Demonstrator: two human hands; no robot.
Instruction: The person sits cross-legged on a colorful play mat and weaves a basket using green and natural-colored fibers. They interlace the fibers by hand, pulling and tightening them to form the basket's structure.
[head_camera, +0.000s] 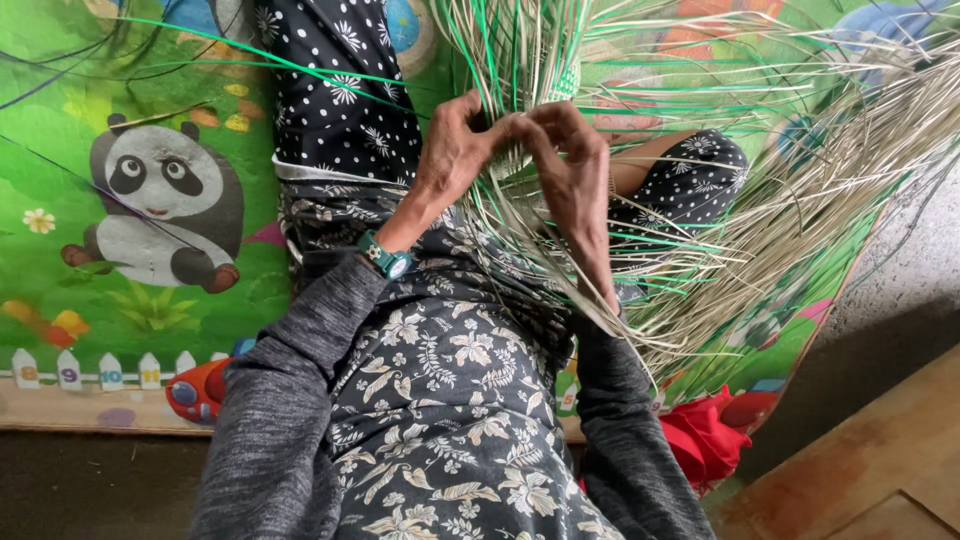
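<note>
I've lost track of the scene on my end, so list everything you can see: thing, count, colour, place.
straw strands: too many to count, pale tan, fanning from the hands to the right
green strands: several, bright green, mixed through the straw
play mat: one, green with a panda picture, under the person
red cloth: one, red, lower right at the mat's edge
wooden board: one, brown, bottom right corner
concrete floor: grey, right edge
wristwatch: one, teal, left wrist
left hand: pinching strands, centre top
right hand: pinching strands, beside the left
</note>
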